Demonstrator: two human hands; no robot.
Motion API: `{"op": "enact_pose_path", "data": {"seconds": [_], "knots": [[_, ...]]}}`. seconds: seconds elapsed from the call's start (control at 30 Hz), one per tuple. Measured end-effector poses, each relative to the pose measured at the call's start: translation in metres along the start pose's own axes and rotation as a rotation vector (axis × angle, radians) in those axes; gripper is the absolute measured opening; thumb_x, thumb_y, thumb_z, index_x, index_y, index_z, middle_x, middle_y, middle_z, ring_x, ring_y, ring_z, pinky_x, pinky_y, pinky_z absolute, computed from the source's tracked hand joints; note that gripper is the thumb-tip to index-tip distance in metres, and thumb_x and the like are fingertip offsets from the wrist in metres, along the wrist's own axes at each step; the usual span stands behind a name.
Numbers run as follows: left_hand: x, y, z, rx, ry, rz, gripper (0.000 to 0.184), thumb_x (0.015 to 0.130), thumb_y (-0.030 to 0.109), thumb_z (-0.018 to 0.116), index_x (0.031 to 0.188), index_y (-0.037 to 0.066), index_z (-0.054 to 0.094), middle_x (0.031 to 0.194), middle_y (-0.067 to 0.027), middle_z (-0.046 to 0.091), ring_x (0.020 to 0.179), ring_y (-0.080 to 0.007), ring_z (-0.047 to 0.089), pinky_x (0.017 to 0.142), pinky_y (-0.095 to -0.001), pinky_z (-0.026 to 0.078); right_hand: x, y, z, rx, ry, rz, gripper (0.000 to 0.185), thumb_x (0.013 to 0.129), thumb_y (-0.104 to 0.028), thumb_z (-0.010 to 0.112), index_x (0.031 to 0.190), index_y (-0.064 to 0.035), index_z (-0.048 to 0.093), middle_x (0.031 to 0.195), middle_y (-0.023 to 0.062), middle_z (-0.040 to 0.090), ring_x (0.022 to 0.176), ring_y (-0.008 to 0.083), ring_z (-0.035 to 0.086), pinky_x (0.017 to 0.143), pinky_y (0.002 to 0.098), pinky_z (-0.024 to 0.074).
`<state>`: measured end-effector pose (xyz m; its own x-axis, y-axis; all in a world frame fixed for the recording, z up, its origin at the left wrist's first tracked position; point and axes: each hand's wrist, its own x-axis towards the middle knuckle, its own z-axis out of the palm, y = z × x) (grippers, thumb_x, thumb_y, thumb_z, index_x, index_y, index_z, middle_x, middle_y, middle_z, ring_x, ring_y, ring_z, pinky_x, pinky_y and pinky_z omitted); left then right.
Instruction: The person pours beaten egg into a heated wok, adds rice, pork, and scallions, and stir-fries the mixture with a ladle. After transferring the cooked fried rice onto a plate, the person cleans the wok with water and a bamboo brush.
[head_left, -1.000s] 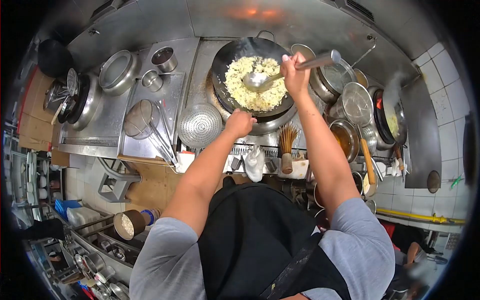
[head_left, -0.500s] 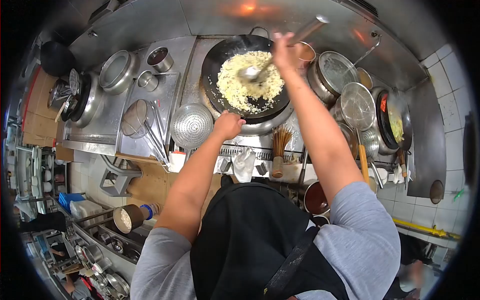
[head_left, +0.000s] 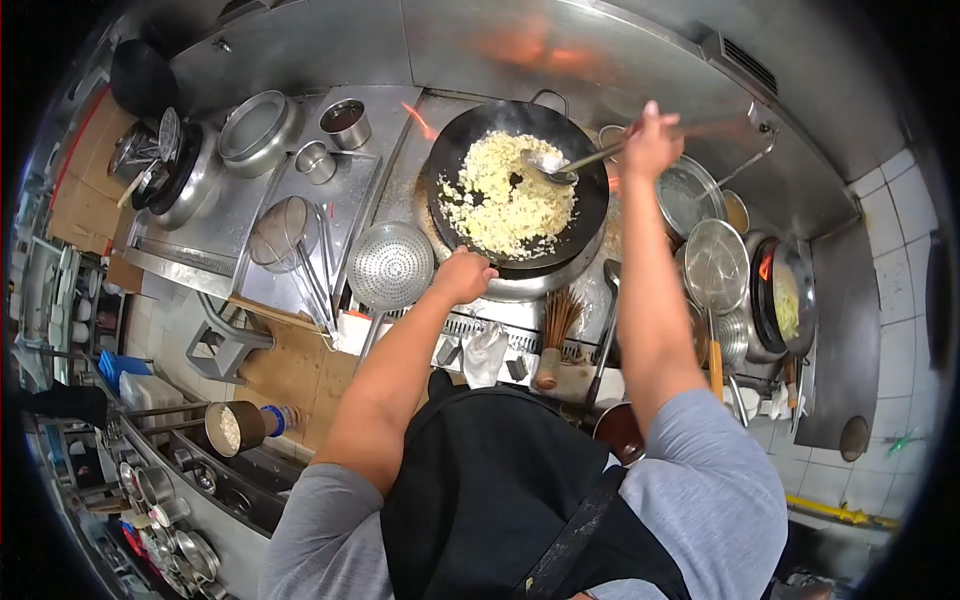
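A black wok [head_left: 590,200] sits on the burner, holding pale yellow fried rice [head_left: 500,200] spread in a loose ring. My left hand [head_left: 465,276] is closed at the wok's near rim; the bit it grips is mostly hidden under the fingers. Above the wok's right rim, my right hand [head_left: 652,148] is wrapped round the handle of a metal ladle [head_left: 550,167]. The ladle's bowl is at the upper right of the rice, and its handle end is blurred.
A perforated strainer [head_left: 390,266] lies left of the wok, and a bamboo brush [head_left: 555,340] stands near the front edge. Right of my arm are a mesh skimmer [head_left: 716,266] and a second wok [head_left: 790,295] with food. Metal pots [head_left: 345,123] stand at the back left.
The ladle has moved from the middle of the rice to its upper right, with my right hand further right. Small flames now show beside the wok. My left hand stays at the near rim.
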<state>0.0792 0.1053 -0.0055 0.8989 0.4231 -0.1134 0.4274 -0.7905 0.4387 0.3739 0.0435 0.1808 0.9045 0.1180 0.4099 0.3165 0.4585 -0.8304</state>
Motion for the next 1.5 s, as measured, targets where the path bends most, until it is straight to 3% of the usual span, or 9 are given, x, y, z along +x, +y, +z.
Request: {"op": "enact_pose_path", "data": {"seconds": [0.2, 0.33, 0.6, 0.73, 0.9, 1.17, 1.23, 1.4, 1.5], "knots": [[-0.002, 0.0, 0.007, 0.0, -0.032, -0.004, 0.037, 0.098, 0.035, 0.055, 0.094, 0.003, 0.074, 0.103, -0.0178, 0.072, 0.106, -0.039, 0.06, 0.097, -0.0471, 0.048, -0.112, 0.015, 0.064, -0.18, -0.505, -0.074, 0.037, 0.09, -0.016, 0.074, 0.07, -0.0048, 0.045, 0.06, -0.0026, 0.046, 0.057, 0.0092, 0.041, 0.053, 0.0324, 0.0358], [-0.007, -0.001, 0.016, -0.041, 0.09, 0.0, 0.034, 0.098, 0.032, 0.056, 0.093, 0.004, 0.074, 0.102, -0.019, 0.071, 0.106, -0.0401, 0.06, 0.096, -0.0475, 0.048, -0.135, -0.01, 0.035, 0.338, -0.738, 0.076, 0.034, 0.095, -0.006, 0.065, 0.071, -0.0098, 0.042, 0.062, 0.0, 0.052, 0.055, 0.007, 0.047, 0.047, 0.0256, 0.0368], [0.006, -0.015, 0.02, -0.099, 0.038, 0.057, 0.031, 0.096, 0.031, 0.057, 0.091, 0.006, 0.074, 0.096, -0.0154, 0.072, 0.102, -0.0382, 0.061, 0.096, -0.0469, 0.046, -0.023, 0.03, 0.009, 0.183, 0.188, -0.005, 0.029, 0.099, -0.01, 0.061, 0.078, -0.0106, 0.04, 0.057, 0.0014, 0.042, 0.045, 0.0113, 0.042, 0.042, 0.031, 0.0378], [0.007, -0.015, 0.023, -0.093, 0.035, 0.1, 0.032, 0.098, 0.031, 0.055, 0.09, 0.006, 0.074, 0.095, -0.0162, 0.072, 0.098, -0.034, 0.064, 0.095, -0.044, 0.046, -0.088, 0.037, 0.034, 0.552, -0.419, 0.306, 0.032, 0.097, -0.004, 0.063, 0.077, -0.0106, 0.038, 0.058, -0.0001, 0.041, 0.044, 0.0112, 0.039, 0.041, 0.0297, 0.033], [0.003, 0.0, 0.026, -0.032, 0.015, -0.004, 0.038, 0.099, 0.036, 0.056, 0.097, 0.004, 0.074, 0.106, -0.0131, 0.073, 0.111, -0.0311, 0.062, 0.091, -0.0442, 0.052, -0.115, -0.059, 0.053, 0.045, -0.623, 0.257, 0.036, 0.095, -0.007, 0.066, 0.075, -0.0123, 0.037, 0.058, -0.0011, 0.041, 0.045, 0.0094, 0.037, 0.042, 0.0286, 0.0312], [-0.018, 0.015, 0.015, -0.06, 0.085, 0.059, 0.03, 0.1, 0.031, 0.056, 0.098, 0.006, 0.072, 0.103, -0.0135, 0.072, 0.107, -0.032, 0.062, 0.09, -0.0459, 0.051, -0.056, -0.046, 0.007, -0.102, 0.123, 0.152, 0.03, 0.095, -0.023, 0.066, 0.083, -0.0077, 0.044, 0.06, 0.001, 0.046, 0.054, 0.0147, 0.052, 0.048, 0.0341, 0.0454], [-0.021, 0.017, 0.012, -0.063, 0.145, 0.097, 0.026, 0.099, 0.027, 0.056, 0.098, 0.004, 0.07, 0.103, -0.0157, 0.07, 0.107, -0.0347, 0.061, 0.092, -0.0452, 0.05, -0.081, 0.04, -0.028, -0.109, 0.048, -0.113, 0.026, 0.095, -0.006, 0.062, 0.081, -0.01, 0.041, 0.059, 0.0047, 0.049, 0.051, 0.0166, 0.053, 0.047, 0.033, 0.0466], [-0.029, -0.002, 0.017, -0.024, 0.104, 0.232, 0.031, 0.092, 0.023, 0.065, 0.114, 0.003, 0.061, 0.113, -0.018, 0.064, 0.115, -0.0382, 0.055, 0.097, -0.0472, 0.047, -0.131, 0.021, -0.059, 0.211, -0.181, 0.157, 0.029, 0.099, -0.009, 0.062, 0.08, -0.0094, 0.041, 0.063, 0.0063, 0.053, 0.057, 0.018, 0.053, 0.064, 0.0406, 0.0526], [-0.056, 0.007, 0.005, -0.055, 0.13, 0.22, 0.069, 0.082, 0.017, 0.075, 0.141, 0.005, 0.044, 0.142, -0.0182, 0.044, 0.138, -0.0402, 0.037, 0.104, -0.053, 0.043, -0.184, 0.027, -0.113, 0.013, -0.134, 0.176, 0.018, 0.099, -0.015, 0.064, 0.09, -0.0091, 0.049, 0.077, 0.0032, 0.054, 0.069, 0.0142, 0.053, 0.07, 0.0341, 0.05]]}}
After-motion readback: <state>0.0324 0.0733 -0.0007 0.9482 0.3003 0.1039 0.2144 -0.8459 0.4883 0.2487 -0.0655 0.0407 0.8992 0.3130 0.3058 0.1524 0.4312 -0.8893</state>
